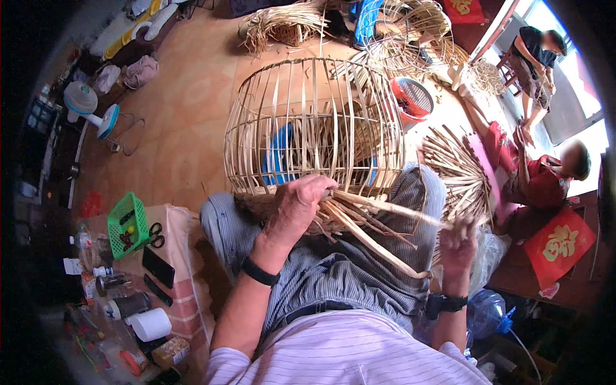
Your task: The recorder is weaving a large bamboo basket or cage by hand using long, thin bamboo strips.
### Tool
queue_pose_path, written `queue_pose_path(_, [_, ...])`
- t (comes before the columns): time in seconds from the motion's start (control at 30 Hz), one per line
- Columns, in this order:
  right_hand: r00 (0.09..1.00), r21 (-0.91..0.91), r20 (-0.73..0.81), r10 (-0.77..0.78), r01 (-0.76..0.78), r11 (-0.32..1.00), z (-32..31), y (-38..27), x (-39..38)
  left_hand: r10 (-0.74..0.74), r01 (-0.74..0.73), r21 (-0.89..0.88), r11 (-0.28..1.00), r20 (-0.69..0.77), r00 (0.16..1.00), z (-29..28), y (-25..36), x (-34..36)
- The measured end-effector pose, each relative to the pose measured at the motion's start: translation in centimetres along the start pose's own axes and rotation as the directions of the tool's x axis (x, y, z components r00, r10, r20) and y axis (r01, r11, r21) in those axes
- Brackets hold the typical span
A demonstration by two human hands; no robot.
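Note:
A half-woven basket of pale plant strips rests across my lap, its tall open ribs pointing away from me. My left hand is closed on the near woven part, where several loose strip ends stick out to the right. One long pale strip runs from beside my left fingers to my right hand. That right hand is raised over my right knee and blurred, but its fingers appear closed on the strip's far end. Blue material shows through the ribs.
At left, a cloth-covered table bears a green basket, scissors, a phone and bottles. A strip bundle and red bucket lie right. Two people sit at far right; a fan stands left.

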State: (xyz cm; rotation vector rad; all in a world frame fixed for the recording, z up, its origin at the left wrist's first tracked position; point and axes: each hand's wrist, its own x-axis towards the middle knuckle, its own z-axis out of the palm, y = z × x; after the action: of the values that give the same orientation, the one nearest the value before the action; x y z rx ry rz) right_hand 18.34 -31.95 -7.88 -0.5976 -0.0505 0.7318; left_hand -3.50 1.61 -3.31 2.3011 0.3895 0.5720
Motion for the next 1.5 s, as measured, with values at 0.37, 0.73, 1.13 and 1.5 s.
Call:
queue_pose_path(0.37, [0.943, -0.857, 0.04, 0.329, -0.137, 0.496, 9.6, 1.5, -4.2, -0.029, 0.025, 0.031, 0.999, 0.141, 0.99, -1.5, 1.0, 0.7])
queue_pose_path(0.73, [0.855, -0.806, 0.485, 0.184, 0.519, -0.285, 11.8, 12.9, -0.4, -0.03, 0.023, 0.076, 0.997, 0.095, 0.995, -1.2, 0.8, 0.2])
queue_pose_path(1.13, [0.862, -0.781, 0.433, 0.264, 0.505, -0.367, 11.9, 13.1, -1.9, -0.096, 0.097, -0.006, 0.995, 0.066, 0.993, -1.2, 1.1, 0.6])
queue_pose_path(1.5, [0.783, -0.854, 0.383, 0.489, 0.502, -0.135, 14.3, 11.1, -4.6, -0.134, 0.136, -0.03, 0.99, 0.062, 0.989, -0.9, 0.9, 0.6])
